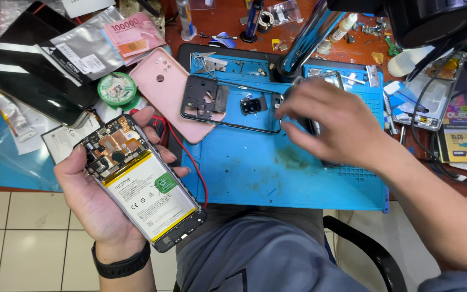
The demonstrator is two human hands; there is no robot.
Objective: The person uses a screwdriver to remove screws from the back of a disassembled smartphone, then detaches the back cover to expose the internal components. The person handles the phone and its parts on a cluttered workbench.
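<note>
So we've got the opened phone (139, 184) cradled in our left hand (95, 197), fingers wrapped round its edges, back already off so the battery and board are bare. It sits just left of the blue work mat (255, 173) on the table. Our right hand (328, 124) is over the mat's upper part, fingers curled down on something small there; can't tell what, if anything, it's pinching. The black mid frame (212, 105) and camera piece (252, 105) are already out on the mat, pink back cover (166, 86) at the mat's left edge. Looks like teardown's mostly done, nothing back together yet.
</note>
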